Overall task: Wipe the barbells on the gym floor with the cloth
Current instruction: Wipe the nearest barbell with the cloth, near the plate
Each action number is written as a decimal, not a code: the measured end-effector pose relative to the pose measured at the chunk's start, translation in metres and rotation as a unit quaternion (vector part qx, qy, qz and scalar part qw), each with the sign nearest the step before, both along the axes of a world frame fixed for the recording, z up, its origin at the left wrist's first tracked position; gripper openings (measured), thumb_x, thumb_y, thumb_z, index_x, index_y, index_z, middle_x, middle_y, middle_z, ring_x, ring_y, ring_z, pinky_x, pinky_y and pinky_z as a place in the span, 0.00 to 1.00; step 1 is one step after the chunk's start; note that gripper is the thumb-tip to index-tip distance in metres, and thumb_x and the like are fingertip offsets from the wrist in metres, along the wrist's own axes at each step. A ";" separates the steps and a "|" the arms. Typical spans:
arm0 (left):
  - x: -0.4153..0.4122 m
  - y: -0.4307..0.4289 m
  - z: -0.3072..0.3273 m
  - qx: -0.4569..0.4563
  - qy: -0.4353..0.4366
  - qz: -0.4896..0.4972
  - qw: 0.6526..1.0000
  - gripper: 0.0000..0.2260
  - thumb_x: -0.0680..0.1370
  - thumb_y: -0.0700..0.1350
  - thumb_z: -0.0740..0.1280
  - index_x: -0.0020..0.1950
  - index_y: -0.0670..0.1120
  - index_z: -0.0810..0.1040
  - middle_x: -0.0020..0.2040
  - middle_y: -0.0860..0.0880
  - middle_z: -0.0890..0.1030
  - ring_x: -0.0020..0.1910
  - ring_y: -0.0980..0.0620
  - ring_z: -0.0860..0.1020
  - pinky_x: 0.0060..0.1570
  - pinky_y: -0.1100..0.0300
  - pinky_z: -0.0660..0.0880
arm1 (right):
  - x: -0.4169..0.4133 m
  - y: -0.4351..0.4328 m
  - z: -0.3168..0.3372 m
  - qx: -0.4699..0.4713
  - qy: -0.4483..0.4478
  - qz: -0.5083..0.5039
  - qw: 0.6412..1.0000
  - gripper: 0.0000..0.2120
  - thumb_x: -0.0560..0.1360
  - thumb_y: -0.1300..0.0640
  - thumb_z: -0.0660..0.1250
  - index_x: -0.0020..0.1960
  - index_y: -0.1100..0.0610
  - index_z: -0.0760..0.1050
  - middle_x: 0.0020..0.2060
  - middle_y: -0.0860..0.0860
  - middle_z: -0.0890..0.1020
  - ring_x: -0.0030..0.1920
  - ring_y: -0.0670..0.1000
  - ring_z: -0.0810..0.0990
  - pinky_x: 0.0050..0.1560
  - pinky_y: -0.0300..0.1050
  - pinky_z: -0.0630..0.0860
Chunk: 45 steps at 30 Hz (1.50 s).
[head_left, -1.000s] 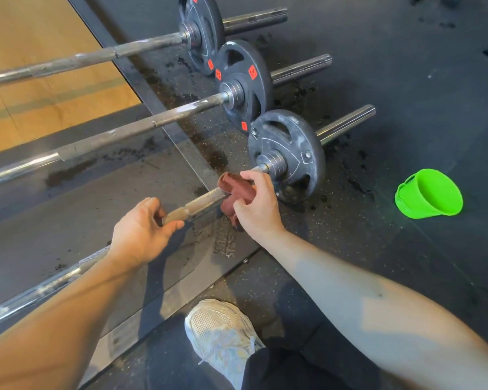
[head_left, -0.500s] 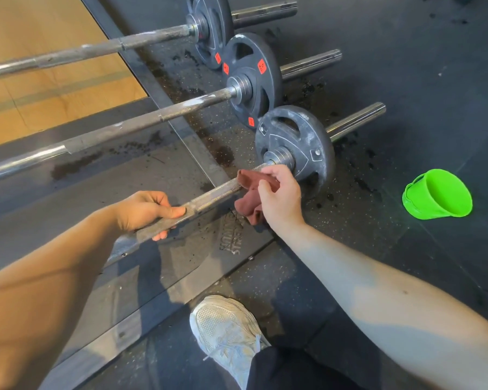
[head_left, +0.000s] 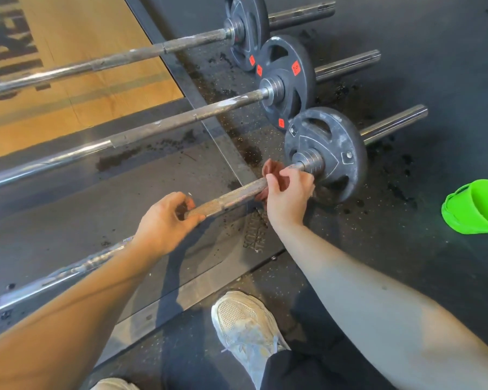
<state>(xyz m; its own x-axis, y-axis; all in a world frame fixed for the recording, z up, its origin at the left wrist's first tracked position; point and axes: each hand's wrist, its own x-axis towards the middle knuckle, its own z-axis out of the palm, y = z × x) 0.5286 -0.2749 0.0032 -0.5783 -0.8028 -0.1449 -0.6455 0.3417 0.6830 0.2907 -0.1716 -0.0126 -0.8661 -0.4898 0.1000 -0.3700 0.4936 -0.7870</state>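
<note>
Markings check, 4 items.
1. Mid barbell plate (head_left: 286, 80): 3 red-orange stickers (head_left: 295, 68). Largest bears a numeral, approx. "5", not confirmed; other 2 too small to read.
2. Far plate (head_left: 247, 26): similar sticker (head_left: 252, 59) at lower edge, illegible.
3. Grey floor mat (head_left: 68, 220): embossed brand wording (head_left: 254, 235) below near barbell (head_left: 231, 197), blurred, unreadable.
4. Wood platform (head_left: 96, 38): large dark block lettering (head_left: 9, 38), cut off at frame edge; only "RE" made out.
</note>
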 end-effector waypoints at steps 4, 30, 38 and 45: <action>0.001 0.010 -0.008 -0.052 0.021 -0.003 0.998 0.07 0.75 0.49 0.76 0.48 0.53 0.79 0.45 0.55 0.78 0.43 0.53 0.78 0.46 0.52 0.79 | 0.019 0.002 0.000 -0.026 -0.043 0.019 0.999 0.04 0.79 0.58 0.70 0.53 0.55 0.79 0.56 0.48 0.69 0.60 0.52 0.74 0.63 0.40 0.72; -0.002 0.005 -0.008 -0.020 0.022 0.009 0.999 0.10 0.73 0.49 0.78 0.44 0.50 0.78 0.46 0.53 0.79 0.44 0.51 0.78 0.48 0.49 0.80 | -0.037 0.008 0.012 0.051 0.046 0.033 0.997 0.07 0.79 0.60 0.70 0.54 0.61 0.83 0.54 0.48 0.72 0.51 0.46 0.75 0.61 0.40 0.76; -0.003 0.004 -0.008 -0.021 0.023 0.008 0.999 0.09 0.73 0.49 0.78 0.43 0.50 0.78 0.44 0.54 0.78 0.43 0.54 0.77 0.48 0.51 0.78 | 0.068 -0.003 0.009 0.018 0.068 0.293 0.954 0.05 0.78 0.58 0.71 0.52 0.59 0.84 0.51 0.48 0.73 0.47 0.49 0.76 0.47 0.39 0.74; -0.001 0.001 -0.005 -0.019 0.006 -0.026 0.999 0.09 0.75 0.52 0.76 0.46 0.52 0.77 0.46 0.54 0.78 0.44 0.52 0.77 0.48 0.50 0.79 | -0.025 0.003 0.015 0.091 0.074 0.104 0.988 0.10 0.80 0.60 0.68 0.59 0.60 0.84 0.59 0.51 0.81 0.58 0.49 0.78 0.65 0.39 0.72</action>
